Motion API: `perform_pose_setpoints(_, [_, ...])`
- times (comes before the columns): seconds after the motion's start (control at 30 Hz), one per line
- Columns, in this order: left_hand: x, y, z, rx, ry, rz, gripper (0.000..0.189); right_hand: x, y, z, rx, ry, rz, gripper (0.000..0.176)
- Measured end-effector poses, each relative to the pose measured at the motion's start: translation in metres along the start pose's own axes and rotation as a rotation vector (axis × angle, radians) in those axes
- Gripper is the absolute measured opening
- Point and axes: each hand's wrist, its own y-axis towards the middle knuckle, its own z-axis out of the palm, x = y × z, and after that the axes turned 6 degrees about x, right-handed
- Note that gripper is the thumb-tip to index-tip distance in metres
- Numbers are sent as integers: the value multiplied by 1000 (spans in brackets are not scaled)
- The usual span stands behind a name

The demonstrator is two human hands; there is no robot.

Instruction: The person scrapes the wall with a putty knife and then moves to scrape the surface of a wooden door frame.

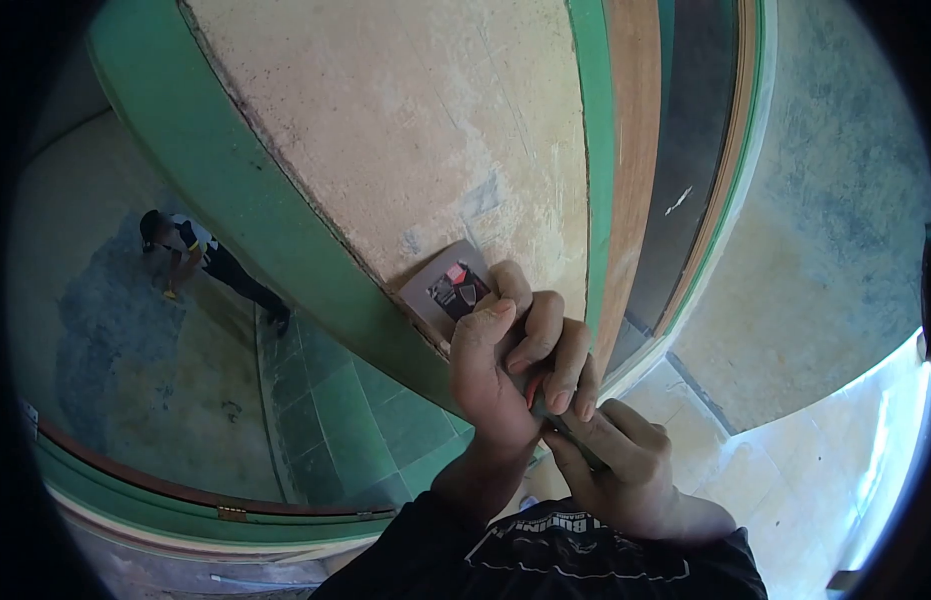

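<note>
My left hand (506, 365) is curled against the lower part of a beige, scraped wall panel (416, 110), its fingers wrapped round the dark handle of a scraper. The scraper's broad flat blade (431, 290), with a dark and red label, lies at the panel's surface beside the green frame strip. Just below and to the right, my right hand (616, 460) is closed on a small dark object by the handle's lower end. A red-orange bit shows between the two hands. The fingers hide most of the handle and the object.
Through the opening at left, another person (211, 255) leans toward a patchy grey wall (121, 330). Green tiles (336, 410) cover the floor there. Green frame strips (256, 190) and a brown wooden strip (631, 150) border the panel. Pale floor tiles (776, 500) lie at lower right.
</note>
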Motion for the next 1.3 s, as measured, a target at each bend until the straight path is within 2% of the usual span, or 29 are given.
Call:
perform_pose_setpoints(0.07, [-1,4,0,16,10,-1,18,-1,4,0,17,-6,-2,28])
perform_pose_setpoints(0.13, [-6,8,9,-34,66,-9,18,2,10,2,-56,-25,-82,27])
perform_pose_setpoints(0.27, [-5,8,17,-102,77,-8,19,0,9,-1,-51,19,-36,27])
perform_pose_setpoints(0.73, [-2,8,7,-23,75,-2,18,-7,1,6,-43,28,-28,32])
perform_pose_setpoints(0.93, [-6,5,7,-24,76,-36,18,-3,3,3,-34,9,-39,31])
perform_pose_setpoints(0.97, [-2,7,11,-70,62,-10,18,-1,4,1,-48,14,-23,31])
perform_pose_setpoints(1.07, [-4,-1,2,-48,83,-31,19,-6,-4,6,18,3,9,29])
perform_pose_setpoints(1.17, [-6,9,10,-61,67,-16,19,-3,7,5,-42,1,-76,28])
perform_pose_setpoints(1.27, [-10,14,13,-37,126,-31,20,0,13,2,-77,7,-64,27])
perform_pose_setpoints(1.3, [-8,7,11,-54,109,-26,20,-1,5,1,-6,-13,-17,27])
